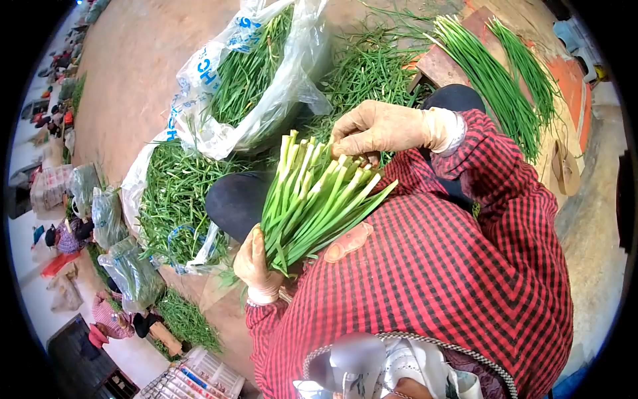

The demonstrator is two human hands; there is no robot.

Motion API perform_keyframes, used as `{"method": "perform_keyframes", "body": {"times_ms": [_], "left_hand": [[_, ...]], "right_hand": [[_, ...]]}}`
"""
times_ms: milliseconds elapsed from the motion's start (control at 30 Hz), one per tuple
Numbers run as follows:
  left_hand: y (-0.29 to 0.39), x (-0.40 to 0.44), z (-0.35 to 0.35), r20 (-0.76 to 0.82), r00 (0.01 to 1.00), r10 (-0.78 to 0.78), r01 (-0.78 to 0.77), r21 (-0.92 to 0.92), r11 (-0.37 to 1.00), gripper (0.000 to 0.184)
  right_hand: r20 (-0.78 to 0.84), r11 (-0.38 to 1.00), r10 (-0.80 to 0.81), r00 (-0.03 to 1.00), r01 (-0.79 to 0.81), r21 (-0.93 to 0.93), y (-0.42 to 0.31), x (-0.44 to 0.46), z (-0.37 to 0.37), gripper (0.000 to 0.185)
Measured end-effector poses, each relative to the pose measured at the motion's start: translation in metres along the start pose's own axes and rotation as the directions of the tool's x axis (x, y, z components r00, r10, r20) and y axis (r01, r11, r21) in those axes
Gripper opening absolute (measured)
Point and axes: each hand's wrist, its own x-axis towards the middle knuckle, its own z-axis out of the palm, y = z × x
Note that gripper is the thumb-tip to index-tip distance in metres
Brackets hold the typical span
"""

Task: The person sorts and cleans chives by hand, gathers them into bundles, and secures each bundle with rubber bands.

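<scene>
Nearest the camera, the person's red-and-black checked smock (pixel 425 286) fills the lower part of the head view, its neckline edged with striped trim. Just beyond it, in front of the person's chest, is a bunch of green stalks (pixel 319 206), slanted, with the pale ends fanned upward and the leafy ends down by the left hand (pixel 256 266). That hand, in a pale glove, is clamped around the leafy part of the bunch. The right hand (pixel 379 130), also gloved, is at the pale ends with its fingers curled in; whether they pinch a stalk I cannot tell. A dark knee (pixel 234 205) lies just beside the bunch on the left. Farther out, a clear plastic bag (pixel 199 80) with blue lettering holds more greens, and a loose heap of leaves (pixel 369 73) lies to its right. Beyond the right arm, long stalks (pixel 495 83) lie in two groups, near a sandal (pixel 565 167). Other people sit among filled bags at the far left.
</scene>
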Motion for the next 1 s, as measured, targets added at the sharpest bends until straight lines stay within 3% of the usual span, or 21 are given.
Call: {"method": "perform_keyframes", "body": {"times_ms": [100, 200, 267, 333, 400, 433, 467, 500, 533, 567, 600, 667, 700, 733, 767, 800, 867, 933, 1000], "left_hand": [[0.002, 0.005, -0.003, 0.023, 1.000, 0.008, -0.007, -0.001, 1.000, 0.073], [0.004, 0.007, -0.003, 0.029, 1.000, 0.006, -0.006, 0.000, 1.000, 0.074], [0.004, 0.005, -0.002, 0.036, 0.999, -0.026, 0.028, -0.043, 0.999, 0.076], [0.007, 0.008, -0.004, 0.081, 0.990, -0.118, 0.127, -0.109, 0.986, 0.080], [0.008, 0.016, -0.011, 0.122, 0.975, -0.185, 0.207, -0.203, 0.957, 0.082], [0.007, 0.014, -0.012, 0.172, 0.949, -0.265, 0.304, -0.270, 0.914, 0.082], [0.005, 0.016, -0.008, 0.134, 0.955, -0.266, 0.293, -0.267, 0.918, 0.083], [0.006, 0.017, -0.006, 0.162, 0.924, -0.345, 0.380, -0.326, 0.865, 0.084], [0.006, 0.018, -0.005, 0.195, 0.889, -0.415, 0.459, -0.383, 0.802, 0.085], [0.003, 0.020, -0.003, 0.210, 0.876, -0.435, 0.482, -0.428, 0.765, 0.089], [0.004, 0.026, 0.001, 0.207, 0.861, -0.464, 0.504, -0.461, 0.730, 0.090], [0.010, 0.042, 0.004, 0.235, 0.828, -0.509, 0.548, -0.529, 0.647, 0.090], [0.011, 0.049, 0.007, 0.254, 0.814, -0.522, 0.559, -0.584, 0.588, 0.090], [0.013, 0.057, 0.010, 0.273, 0.801, -0.533, 0.566, -0.636, 0.524, 0.090], [0.015, 0.063, 0.014, 0.254, 0.813, -0.524, 0.548, -0.636, 0.543, 0.092], [0.023, 0.077, 0.010, 0.270, 0.808, -0.524, 0.560, -0.631, 0.537, 0.093], [0.021, 0.081, 0.026, 0.245, 0.818, -0.520, 0.530, -0.671, 0.518, 0.094], [0.027, 0.091, 0.023, 0.233, 0.834, -0.500, 0.530, -0.593, 0.607, 0.088], [0.038, 0.100, 0.028, 0.232, 0.829, -0.509, 0.554, -0.467, 0.689, 0.092]], "right_hand": [[0.035, 0.997, -0.070, 0.997, 0.069, 0.031, 0.001, 0.000, -0.001, 0.031], [-0.160, 0.991, -0.131, 0.978, 0.125, -0.049, 0.001, -0.001, -0.008, 0.021], [-0.406, 0.973, -0.228, 0.885, 0.219, -0.069, -0.002, -0.006, -0.028, 0.019], [-0.615, 0.936, -0.342, 0.710, 0.319, -0.151, 0.008, -0.011, -0.062, 0.020], [-0.771, 0.876, -0.327, 0.547, 0.481, -0.030, 0.039, -0.018, -0.113, 0.021], [-0.805, 0.933, -0.265, 0.531, 0.351, -0.076, 0.051, -0.026, -0.133, 0.022], [-0.839, 0.970, -0.208, 0.503, 0.214, -0.112, 0.058, -0.029, -0.144, 0.025], [-0.832, 0.990, -0.125, 0.541, 0.122, -0.070, 0.061, -0.031, -0.130, 0.039], [-0.670, 0.911, -0.267, 0.693, -0.046, -0.411, 0.075, -0.029, -0.134, 0.057], [-0.700, 0.795, -0.178, 0.692, -0.317, -0.517, 0.081, -0.026, -0.115, 0.069], [-0.594, 0.824, -0.059, 0.802, -0.297, -0.482, 0.071, -0.023, -0.090, 0.076], [-0.166, 0.939, 0.055, 0.985, -0.107, -0.328, 0.060, -0.012, -0.055, 0.076], [-0.013, 0.945, 0.019, 1.000, -0.022, -0.327, 0.073, 0.004, -0.039, 0.077], [0.140, 0.988, -0.006, 0.990, 0.028, -0.153, 0.063, 0.002, -0.023, 0.081], [0.194, 0.987, -0.028, 0.981, 0.058, -0.150, 0.039, 0.001, -0.007, 0.078], [0.104, 0.975, -0.051, 0.993, 0.072, -0.209, 0.051, 0.010, 0.004, 0.070], [0.244, 0.996, -0.058, 0.968, 0.074, -0.057, 0.032, 0.017, 0.012, 0.065], [0.115, 0.899, -0.419, 0.900, 0.394, 0.190, 0.030, 0.032, 0.030, 0.066], [0.020, 0.860, -0.400, 0.916, 0.367, 0.354, 0.035, 0.046, 0.036, 0.061]]}}
